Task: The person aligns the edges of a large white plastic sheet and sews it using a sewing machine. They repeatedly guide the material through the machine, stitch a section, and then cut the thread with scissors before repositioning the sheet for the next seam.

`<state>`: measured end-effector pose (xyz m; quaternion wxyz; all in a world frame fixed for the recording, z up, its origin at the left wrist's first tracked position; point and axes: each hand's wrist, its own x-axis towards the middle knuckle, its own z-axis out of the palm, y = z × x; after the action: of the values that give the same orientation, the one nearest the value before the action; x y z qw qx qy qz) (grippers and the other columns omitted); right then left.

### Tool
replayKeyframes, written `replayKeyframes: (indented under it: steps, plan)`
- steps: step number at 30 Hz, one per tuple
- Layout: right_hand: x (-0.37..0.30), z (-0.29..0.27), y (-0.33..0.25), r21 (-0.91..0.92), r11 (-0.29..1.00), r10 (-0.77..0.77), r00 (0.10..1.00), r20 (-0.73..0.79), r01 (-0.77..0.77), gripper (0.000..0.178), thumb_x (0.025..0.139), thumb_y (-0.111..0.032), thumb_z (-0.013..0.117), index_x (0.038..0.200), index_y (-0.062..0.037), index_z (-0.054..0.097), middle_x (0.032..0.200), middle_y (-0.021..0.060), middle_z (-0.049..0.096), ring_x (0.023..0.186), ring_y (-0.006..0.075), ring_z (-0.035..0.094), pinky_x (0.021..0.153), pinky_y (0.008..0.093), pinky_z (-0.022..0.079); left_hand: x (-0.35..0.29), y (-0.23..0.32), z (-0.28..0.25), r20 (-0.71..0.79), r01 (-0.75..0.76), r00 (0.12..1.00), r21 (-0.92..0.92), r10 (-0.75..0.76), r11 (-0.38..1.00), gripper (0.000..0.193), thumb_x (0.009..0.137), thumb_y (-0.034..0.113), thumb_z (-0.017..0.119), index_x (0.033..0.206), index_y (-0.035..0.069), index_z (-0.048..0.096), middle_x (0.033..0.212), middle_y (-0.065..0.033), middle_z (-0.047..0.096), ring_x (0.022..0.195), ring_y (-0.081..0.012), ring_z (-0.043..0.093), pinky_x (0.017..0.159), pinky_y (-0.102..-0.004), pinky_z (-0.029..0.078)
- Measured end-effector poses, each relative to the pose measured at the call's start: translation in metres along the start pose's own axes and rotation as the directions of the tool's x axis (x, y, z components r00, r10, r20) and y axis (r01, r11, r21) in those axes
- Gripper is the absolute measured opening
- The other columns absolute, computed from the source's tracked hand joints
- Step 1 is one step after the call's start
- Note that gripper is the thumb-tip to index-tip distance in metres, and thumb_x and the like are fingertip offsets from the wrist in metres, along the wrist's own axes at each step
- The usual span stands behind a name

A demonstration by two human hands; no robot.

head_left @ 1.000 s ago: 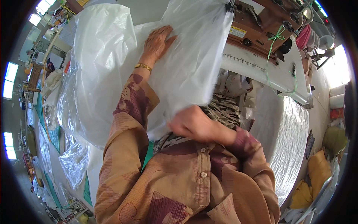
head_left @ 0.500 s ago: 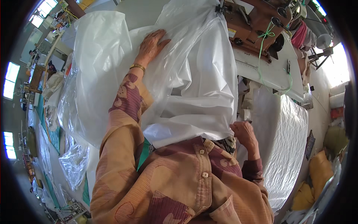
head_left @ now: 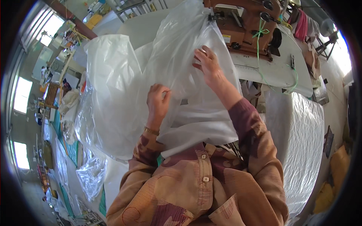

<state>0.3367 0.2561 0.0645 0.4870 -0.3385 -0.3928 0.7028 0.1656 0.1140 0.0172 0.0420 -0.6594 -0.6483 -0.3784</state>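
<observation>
A large sheet of translucent white plastic [head_left: 211, 124] drapes over my lap and runs up in folds to the presser foot [head_left: 211, 17] of a brown sewing machine [head_left: 226, 28]. On its left part, my left hand [head_left: 157, 103] has its fingers curled and closed on the plastic, though the fingertips are slightly blurred. My right hand [head_left: 209, 67] is over the plastic just below the presser foot, fingers bent but apart. Whether its fingertips press on the sheet is hard to see.
A pale worktable [head_left: 247, 64] with a ruler scale extends right of the machine. Green string [head_left: 260, 49] hangs from the machine. A stack of shiny white plastic [head_left: 301, 147] stands at my right. More plastic bulges [head_left: 113, 75] on the left, with crumpled clear plastic [head_left: 91, 175] lower down.
My right hand has come up from beside my lap onto the plastic near the machine. My left hand has drawn back toward me and curled its fingers. The view has shifted slightly.
</observation>
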Motion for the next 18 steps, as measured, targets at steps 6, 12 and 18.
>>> replayKeyframes:
  steps: [6, 12, 18]
  plan:
    - [0.03, -0.003, 0.0, 0.388, 0.916, 0.0, 0.966, 0.259, -0.104, 0.02, 0.095, -0.023, 0.064, 0.104, -0.0057, 0.062, 0.083, 0.0031, 0.063, 0.077, 0.0149, 0.063, 0.084, 0.0368, 0.051, 0.029, 0.014, -0.042, 0.149, 0.32, 0.939, -0.712, -0.311, 0.625, 0.008, 0.093, 0.01, 0.066, 0.089, 0.005, 0.061, 0.077, 0.0049, 0.055, 0.071, -0.0057, 0.05, 0.067, -0.0231, 0.041]
    - [-0.079, -0.002, -0.001, 0.275, 0.951, -0.084, 0.735, 0.673, -0.143, 0.017, 0.095, -0.022, 0.066, 0.088, -0.0062, 0.063, 0.075, 0.0013, 0.061, 0.065, 0.0116, 0.059, 0.069, 0.0309, 0.053, 0.077, 0.024, -0.085, 0.062, 0.22, 0.972, -0.58, -0.227, 0.784, 0.02, 0.098, 0.016, 0.061, 0.082, 0.008, 0.054, 0.069, 0.008, 0.044, 0.062, -0.0007, 0.036, 0.054, -0.0195, 0.029]
    - [-0.14, -0.017, 0.029, 0.11, 0.962, 0.098, 0.689, 0.718, -0.251, 0.024, 0.098, -0.025, 0.065, 0.088, -0.0037, 0.065, 0.072, 0.0014, 0.062, 0.065, 0.0093, 0.06, 0.063, 0.0252, 0.051, 0.078, -0.042, -0.084, 0.216, 0.096, 0.973, -0.053, -0.083, 0.994, 0.018, 0.095, 0.017, 0.064, 0.085, 0.005, 0.056, 0.062, 0.0061, 0.041, 0.055, -0.0066, 0.042, 0.051, -0.0251, 0.033]
